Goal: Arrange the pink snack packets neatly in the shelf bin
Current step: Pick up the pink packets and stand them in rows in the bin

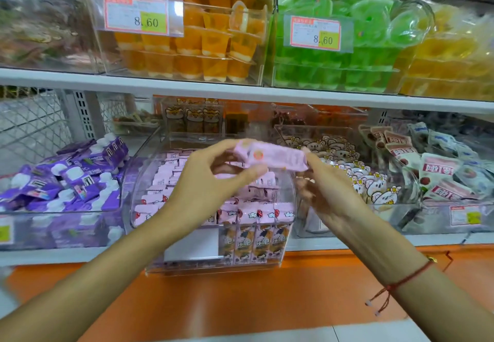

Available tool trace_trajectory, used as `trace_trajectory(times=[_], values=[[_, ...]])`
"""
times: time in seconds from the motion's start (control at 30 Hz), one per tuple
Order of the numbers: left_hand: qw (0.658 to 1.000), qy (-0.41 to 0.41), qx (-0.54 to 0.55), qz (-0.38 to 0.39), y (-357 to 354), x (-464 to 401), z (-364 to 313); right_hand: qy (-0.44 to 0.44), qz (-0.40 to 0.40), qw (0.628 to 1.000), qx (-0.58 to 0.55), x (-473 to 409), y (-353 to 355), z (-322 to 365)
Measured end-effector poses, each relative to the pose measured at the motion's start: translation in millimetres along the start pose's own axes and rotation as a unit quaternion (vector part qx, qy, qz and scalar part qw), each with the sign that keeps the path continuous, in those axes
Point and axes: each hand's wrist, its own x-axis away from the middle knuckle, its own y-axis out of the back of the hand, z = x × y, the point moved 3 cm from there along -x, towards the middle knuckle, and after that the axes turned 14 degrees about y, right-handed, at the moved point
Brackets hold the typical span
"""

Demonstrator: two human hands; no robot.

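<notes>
Pink foil snack packets (270, 156) hung above the clear plastic shelf bin (149, 181), pinched between the left hand (213, 178) and right hand (324, 181); each grip grasped one end.

The shelf bin (290, 202) stands at the middle of the lower shelf (347, 240), its near end jutting past the shelf edge. Packets (171, 178) lie inside it in rows, with an upright row (256, 216) at the near wall. Above the bin, the left hand (213, 181) and right hand (328, 189) hold one packet (272, 156) between them, left hand at its left end, right hand at its right. Pouches (66, 181) fill the bin to the left; bear packets (369, 181) fill the one to the right. Jelly cups (192, 39) sit on the upper shelf (187, 85), far above.
</notes>
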Motion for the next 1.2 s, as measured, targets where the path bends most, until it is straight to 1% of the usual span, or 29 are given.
trace_trajectory(times=[0.07,0.1,0.13,0.17,0.2,0.23,0.27,0.3,0.33,0.37,0.4,0.43,0.47,0.5,0.57,0.6,0.63,0.67,0.73,0.8,0.87,0.9,0.97,1.0,1.03,1.1,1.13,1.17,1.2], values=[[0.991,0.107,0.071,-0.025,1.2,-2.4,7.1,0.082,-0.009,0.989,0.124,-1.9,5.5,6.7],[0.984,0.15,0.089,-0.025,1.4,-3.5,11.4,0.13,-0.002,0.978,0.162,-2.0,7.0,11.1],[0.978,0.179,0.101,-0.02,1.3,-4.0,15.0,0.17,0.029,0.969,0.177,-1.0,5.8,14.9],[0.975,0.195,0.105,-0.015,1.3,-4.0,17.1,0.196,0.086,0.959,0.186,1.3,2.2,17.5],[0.974,0.201,0.105,-0.014,1.1,-3.6,17.6,0.214,0.151,0.942,0.21,4.2,-2.6,17.5],[0.974,0.201,0.099,-0.014,0.6,-3.2,17.3,0.229,0.212,0.917,0.249,7.6,-6.6,14.2],[0.976,0.199,0.091,-0.013,-0.3,-2.8,16.6,0.249,0.252,0.887,0.297,11.1,-10.4,10.0],[0.978,0.195,0.077,-0.011,-1.3,-2.8,15.8,0.279,0.269,0.855,0.344,14.2,-14.1,7.0],[0.98,0.187,0.06,-0.01,-2.2,-2.9,15.2,0.317,0.267,0.825,0.384,16.9,-17.3,5.1],[0.983,0.176,0.045,-0.012,-2.9,-3.5,15.3,0.35,0.257,0.804,0.406,17.9,-19.4,4.1],[0.986,0.161,0.039,-0.014,-3.7,-4.3,15.6,0.372,0.251,0.797,0.404,17.7,-20.6,4.4],[0.988,0.148,0.039,-0.016,-4.5,-4.8,16.2,0.38,0.244,0.806,0.383,16.1,-20.6,5.9],[0.99,0.133,0.035,-0.02,-5.5,-5.8,17.9,0.366,0.234,0.833,0.342,12.9,-19.1,6.8],[0.993,0.115,0.016,-0.027,-6.4,-6.7,20.3,0.335,0.218,0.87,0.289,9.0,-16.2,7.9],[0.994,0.075,-0.076,-0.029,-7.9,-7.2,27.9,0.255,0.159,0.94,0.161,-0.4,-7.8,9.1],[0.989,0.061,-0.135,-0.014,-9.1,-6.4,33.0,0.221,0.13,0.961,0.108,-4.4,-3.2,7.8],[0.979,0.051,-0.196,0.01,-10.6,-5.1,38.3,0.201,0.111,0.97,0.081,-7.7,1.4,6.4],[0.966,0.046,-0.253,0.034,-11.9,-3.5,43.7,0.2,0.101,0.971,0.079,-9.6,5.3,6.0],[0.936,0.035,-0.346,0.062,-12.9,-2.0,50.7,0.235,0.095,0.96,0.122,-9.9,10.5,5.7],[0.91,0.01,-0.41,0.068,-13.4,-3.3,52.1,0.288,0.102,0.936,0.175,-8.8,12.2,4.4],[0.905,0.01,-0.421,0.068,-14.3,-5.3,51.6,0.33,0.129,0.903,0.243,-7.2,9.9,2.2],[0.908,0.017,-0.414,0.067,-14.7,-6.3,51.2,0.347,0.153,0.876,0.299,-6.8,8.1,0.2],[0.912,0.027,-0.405,0.063,-15.5,-7.6,50.8,0.376,0.213,0.787,0.44,-5.0,3.1,-3.8],[0.912,0.028,-0.404,0.063,-15.9,-7.7,50.8,0.382,0.233,0.75,0.488,-5.1,2.1,-4.6],[0.911,0.027,-0.406,0.064,-16.3,-7.6,50.8,0.381,0.24,0.734,0.508,-6.9,2.9,-2.9],[0.909,0.025,-0.41,0.069,-15.7,-7.1,51.2,0.378,0.235,0.744,0.498,-12.1,7.4,4.2],[0.909,0.025,-0.411,0.071,-15.1,-6.9,51.1,0.385,0.228,0.74,0.502,-13.9,9.8,6.7],[0.909,0.023,-0.41,0.072,-14.8,-6.7,50.8,0.395,0.224,0.721,0.524,-15.4,11.9,7.2],[0.909,0.022,-0.41,0.072,-14.9,-6.5,50.3,0.399,0.233,0.692,0.555,-16.3,13.3,4.8]])
